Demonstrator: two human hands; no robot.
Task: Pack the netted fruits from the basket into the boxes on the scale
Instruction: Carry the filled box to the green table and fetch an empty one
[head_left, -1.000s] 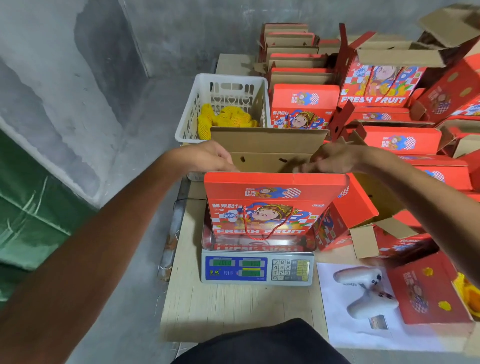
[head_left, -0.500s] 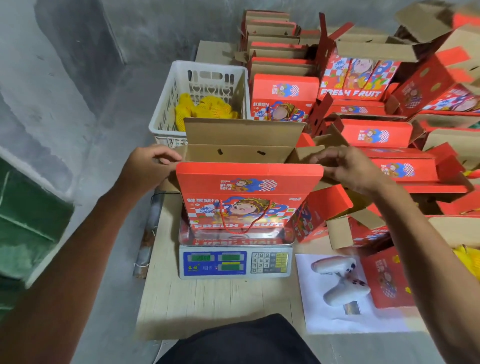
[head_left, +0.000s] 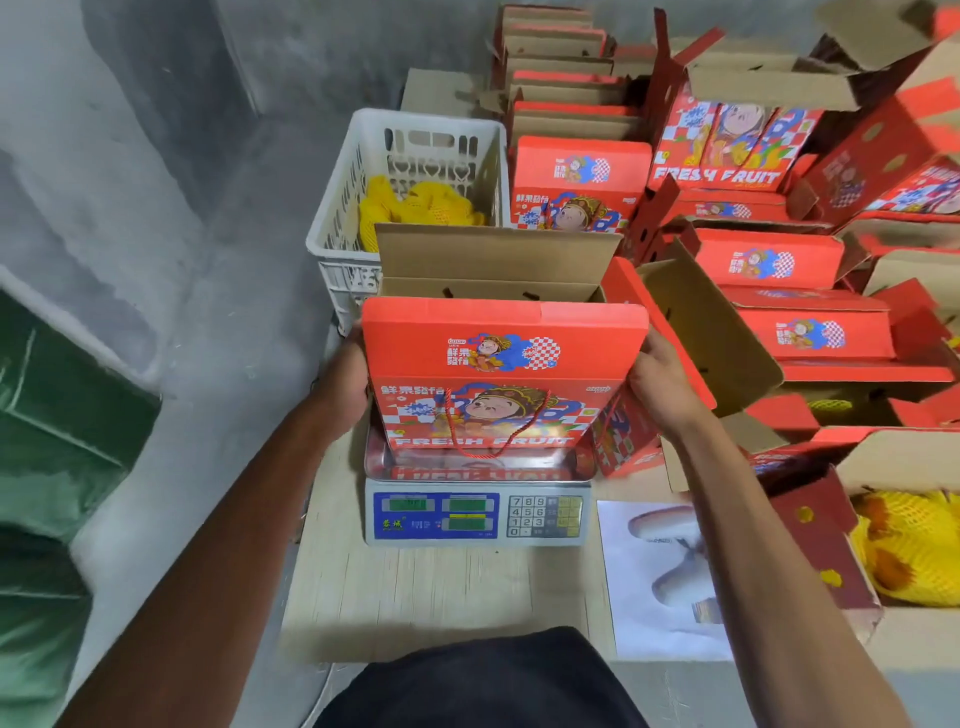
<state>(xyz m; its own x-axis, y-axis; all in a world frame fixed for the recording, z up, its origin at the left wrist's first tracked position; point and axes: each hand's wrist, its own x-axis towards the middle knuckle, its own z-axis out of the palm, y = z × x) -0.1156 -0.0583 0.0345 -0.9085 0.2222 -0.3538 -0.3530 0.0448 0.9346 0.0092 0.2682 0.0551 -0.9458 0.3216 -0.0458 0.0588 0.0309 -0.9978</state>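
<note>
Plywood bench (head_left: 415, 587), frame centre: our left hand (head_left: 349, 382) and right hand (head_left: 655, 382) clasp the red printed cardboard box (head_left: 501, 374) on the scale (head_left: 478, 512), fingers wrapped around its sides; next, netted fruits (head_left: 415, 210) upper left.

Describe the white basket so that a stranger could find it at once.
Start at the scale with the blue panel; a red box stands on it. Directly behind that box is the white basket. It alone is slotted plastic, and yellow netted fruits lie inside.

White sheet of paper (head_left: 644, 597) on the wooden table (head_left: 415, 597) beside the keypad, green tarpaulin (head_left: 57, 441) lower left, grey concrete wall (head_left: 156, 130) behind.
</note>
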